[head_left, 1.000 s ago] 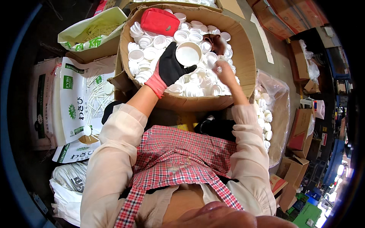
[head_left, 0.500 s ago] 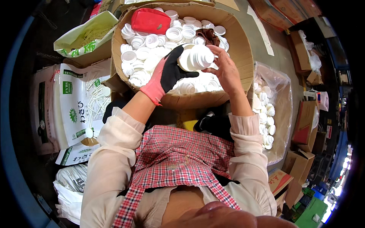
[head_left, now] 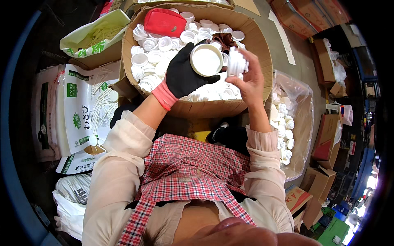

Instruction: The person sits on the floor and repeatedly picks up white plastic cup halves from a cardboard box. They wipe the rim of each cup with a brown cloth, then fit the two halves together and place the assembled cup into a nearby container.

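My left hand [head_left: 181,76], in a black glove with a pink cuff, grips a round white plastic cap [head_left: 206,60], its hollow side facing up. Just to the right, my bare right hand [head_left: 252,78] pinches a smaller white ribbed plastic piece [head_left: 237,62] between thumb and fingers. A narrow gap separates the two pieces. Both hands are above a large cardboard box [head_left: 257,37] heaped with white plastic caps [head_left: 165,43]. A red pouch [head_left: 165,22] and a crumpled brown cloth [head_left: 224,41] lie on the heap.
Right of the box, a plastic-lined carton [head_left: 301,123] holds white capped pieces [head_left: 286,141]. At left are a bag of thin yellowish strips [head_left: 98,37] and a printed white sack [head_left: 78,110] with white sticks [head_left: 107,110] on it. More cardboard boxes [head_left: 328,139] stand at far right.
The ribbed piece has come away from the cap and moved right in my right hand. My left hand has turned the cap so its hollow side shows.
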A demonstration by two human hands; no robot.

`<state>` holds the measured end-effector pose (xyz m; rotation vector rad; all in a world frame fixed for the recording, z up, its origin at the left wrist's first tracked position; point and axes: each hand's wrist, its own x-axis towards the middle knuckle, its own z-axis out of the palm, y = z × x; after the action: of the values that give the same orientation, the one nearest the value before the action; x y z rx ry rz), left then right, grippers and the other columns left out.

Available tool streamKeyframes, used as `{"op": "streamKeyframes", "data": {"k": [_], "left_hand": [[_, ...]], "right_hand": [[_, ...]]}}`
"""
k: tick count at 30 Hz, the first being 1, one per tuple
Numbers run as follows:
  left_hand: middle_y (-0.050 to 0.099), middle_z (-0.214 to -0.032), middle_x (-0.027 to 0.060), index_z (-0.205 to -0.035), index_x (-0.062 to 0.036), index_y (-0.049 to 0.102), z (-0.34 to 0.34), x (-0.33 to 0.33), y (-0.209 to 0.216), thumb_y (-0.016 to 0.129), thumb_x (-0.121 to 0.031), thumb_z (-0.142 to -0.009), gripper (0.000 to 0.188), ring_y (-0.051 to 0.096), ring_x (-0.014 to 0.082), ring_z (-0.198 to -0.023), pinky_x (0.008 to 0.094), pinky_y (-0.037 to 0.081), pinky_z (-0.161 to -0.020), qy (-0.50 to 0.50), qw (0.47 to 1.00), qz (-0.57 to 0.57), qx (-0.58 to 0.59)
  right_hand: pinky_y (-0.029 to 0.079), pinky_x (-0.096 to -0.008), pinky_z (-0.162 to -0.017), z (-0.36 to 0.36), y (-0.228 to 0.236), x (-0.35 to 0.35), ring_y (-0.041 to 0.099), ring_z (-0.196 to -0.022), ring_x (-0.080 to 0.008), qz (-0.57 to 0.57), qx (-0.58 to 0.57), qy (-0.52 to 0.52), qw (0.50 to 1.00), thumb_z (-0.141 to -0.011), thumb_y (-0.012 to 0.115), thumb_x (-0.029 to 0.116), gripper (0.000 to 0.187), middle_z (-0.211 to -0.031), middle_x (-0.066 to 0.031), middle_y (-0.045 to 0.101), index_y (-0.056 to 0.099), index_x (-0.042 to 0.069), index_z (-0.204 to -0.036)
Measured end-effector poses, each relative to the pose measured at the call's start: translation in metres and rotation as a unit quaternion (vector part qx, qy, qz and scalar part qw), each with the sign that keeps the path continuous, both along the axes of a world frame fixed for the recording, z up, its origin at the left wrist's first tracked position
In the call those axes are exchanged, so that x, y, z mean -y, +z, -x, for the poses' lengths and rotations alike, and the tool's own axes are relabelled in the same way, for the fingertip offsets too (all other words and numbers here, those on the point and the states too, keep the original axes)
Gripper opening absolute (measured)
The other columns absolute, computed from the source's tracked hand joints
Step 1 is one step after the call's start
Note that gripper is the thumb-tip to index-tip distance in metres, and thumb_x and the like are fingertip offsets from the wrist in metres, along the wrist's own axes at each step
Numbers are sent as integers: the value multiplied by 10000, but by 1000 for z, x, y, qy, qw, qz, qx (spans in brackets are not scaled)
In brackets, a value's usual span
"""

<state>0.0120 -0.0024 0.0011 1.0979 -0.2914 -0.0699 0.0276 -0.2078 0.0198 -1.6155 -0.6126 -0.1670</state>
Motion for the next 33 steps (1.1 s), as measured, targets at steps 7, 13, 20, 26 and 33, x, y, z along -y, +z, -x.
{"op": "streamKeyframes", "data": {"k": [7,13,20,26,33], "left_hand": [[568,-1273,121,-1289,-30,504,0,-3,-7,788,-276,-746,660,561,241,-1152,342,418,-1011,59,994,-83,44],[533,-1285,128,-1344,-10,414,8,-7,-5,815,-141,-715,757,554,244,-1155,323,440,-1001,134,915,-286,251],[508,-1312,126,-1387,-18,358,7,-8,-15,781,-56,-736,777,522,231,-1193,330,439,-1009,96,946,-200,235],[509,-1343,118,-1343,-15,438,12,-6,-5,718,-24,-795,615,540,213,-1170,311,448,-992,115,946,-185,241],[521,-1310,104,-1352,-18,435,10,-6,-6,682,-22,-826,581,542,193,-1151,303,455,-969,118,942,-192,248]], "right_hand": [[425,-348,-985,17,24,-16,486,-1206,-249,64,63,53,995,-686,784,12,660,-1327,-88,475,532,69,-1294],[432,-395,-927,25,27,-36,523,-1093,-315,235,216,-50,946,-683,792,65,624,-1245,-139,533,561,74,-1263],[419,-413,-936,24,25,-42,503,-1112,-333,250,246,-46,935,-652,782,13,641,-1251,-133,532,568,77,-1252],[425,-415,-928,25,25,-43,504,-1110,-338,255,248,-53,933,-636,781,-9,657,-1255,-135,529,570,80,-1252],[461,-395,-872,26,27,-44,506,-1083,-332,252,251,-59,933,-632,781,-17,660,-1238,-135,528,572,82,-1250]]}}
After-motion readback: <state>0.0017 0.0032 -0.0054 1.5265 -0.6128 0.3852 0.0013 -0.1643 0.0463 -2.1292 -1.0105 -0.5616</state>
